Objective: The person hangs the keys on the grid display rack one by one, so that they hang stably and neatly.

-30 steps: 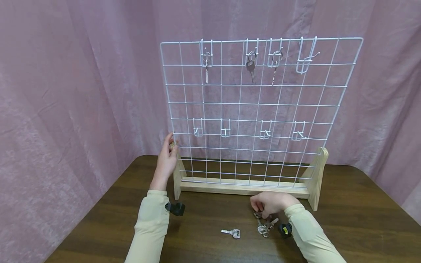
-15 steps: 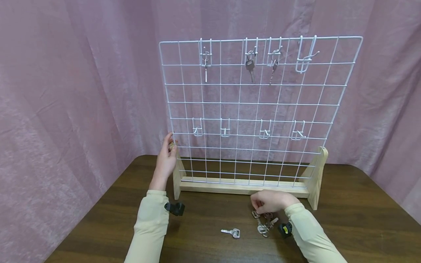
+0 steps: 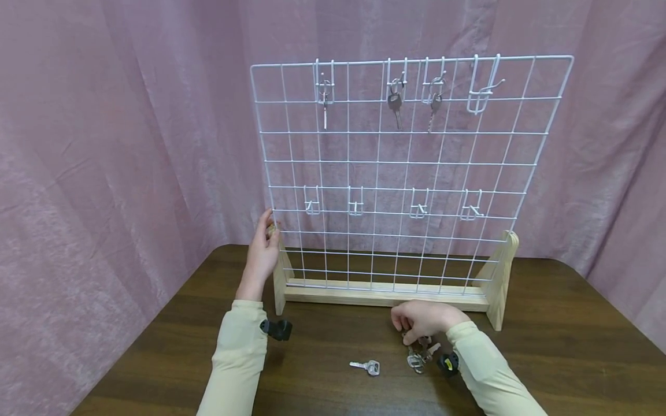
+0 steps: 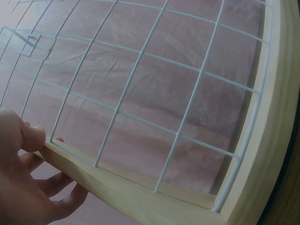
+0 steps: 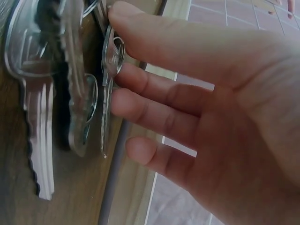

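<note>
From the head, we look forward and down on the grid rack [image 3: 377, 163]; close up, our left wrist view shares its lower left corner [image 4: 218, 209], our right wrist view the keys [image 5: 44, 126] in front.

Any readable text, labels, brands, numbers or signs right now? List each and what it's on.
No legible text in any current view.
Large key in the right wrist view: head too blurred to read.
Lone key, hanging keys: any markings too small to read.
Black right-wrist camera: yellow patch, too small to tell if it bears characters.
White wire grid, wooden stand: no lettering seen.
</note>
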A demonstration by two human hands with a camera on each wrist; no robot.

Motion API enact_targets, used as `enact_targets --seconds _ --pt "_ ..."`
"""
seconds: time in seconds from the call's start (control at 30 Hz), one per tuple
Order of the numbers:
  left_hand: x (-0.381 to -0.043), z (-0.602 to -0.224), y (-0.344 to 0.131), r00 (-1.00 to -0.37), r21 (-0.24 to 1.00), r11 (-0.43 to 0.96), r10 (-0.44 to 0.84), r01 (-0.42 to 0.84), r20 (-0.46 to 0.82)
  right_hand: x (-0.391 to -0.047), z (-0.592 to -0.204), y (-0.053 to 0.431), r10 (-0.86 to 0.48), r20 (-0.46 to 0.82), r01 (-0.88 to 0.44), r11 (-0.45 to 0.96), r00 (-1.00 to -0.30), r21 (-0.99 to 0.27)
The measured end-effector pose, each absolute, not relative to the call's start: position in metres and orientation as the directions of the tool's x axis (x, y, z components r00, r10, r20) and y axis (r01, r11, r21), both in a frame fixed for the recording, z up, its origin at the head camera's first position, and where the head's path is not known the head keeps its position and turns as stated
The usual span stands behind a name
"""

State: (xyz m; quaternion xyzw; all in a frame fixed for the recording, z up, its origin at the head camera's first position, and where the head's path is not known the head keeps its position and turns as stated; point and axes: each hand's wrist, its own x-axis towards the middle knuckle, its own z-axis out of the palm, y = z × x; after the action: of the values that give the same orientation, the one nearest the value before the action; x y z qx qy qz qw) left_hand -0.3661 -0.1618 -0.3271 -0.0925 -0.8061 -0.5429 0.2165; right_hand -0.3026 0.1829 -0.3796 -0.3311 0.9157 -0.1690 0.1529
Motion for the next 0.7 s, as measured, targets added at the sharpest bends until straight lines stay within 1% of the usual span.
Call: enact_targets --seconds 0.23,0.47,0.57,0.7 --pt "-0.368 -0.328 -0.161 -0.884 0.832 0.385 -0.082 0.399 0.461 -0.302 -0.382 0.182 -0.639 -0.195 -0.521 0.738 -0.744 -0.429" --pt "-0.369 -0.329 -0.162 -0.888 0.836 0.386 -0.081 0.39 0.452 -0.304 -0.38 0.19 -0.663 -0.223 -0.507 0.71 -0.714 -0.488" --pt "-0.369 -0.328 -0.162 -0.887 0.833 0.389 -0.078 0.393 0.455 -0.305 -0.38 0.192 -0.653 -0.244 -0.495 0.724 -0.717 -0.481" --pt "-0.369 -0.328 -0.162 -0.887 0.831 0.394 -0.074 0.393 0.455 -0.306 -0.382 0.192 -0.638 -0.257 -0.505 0.748 -0.726 -0.431"
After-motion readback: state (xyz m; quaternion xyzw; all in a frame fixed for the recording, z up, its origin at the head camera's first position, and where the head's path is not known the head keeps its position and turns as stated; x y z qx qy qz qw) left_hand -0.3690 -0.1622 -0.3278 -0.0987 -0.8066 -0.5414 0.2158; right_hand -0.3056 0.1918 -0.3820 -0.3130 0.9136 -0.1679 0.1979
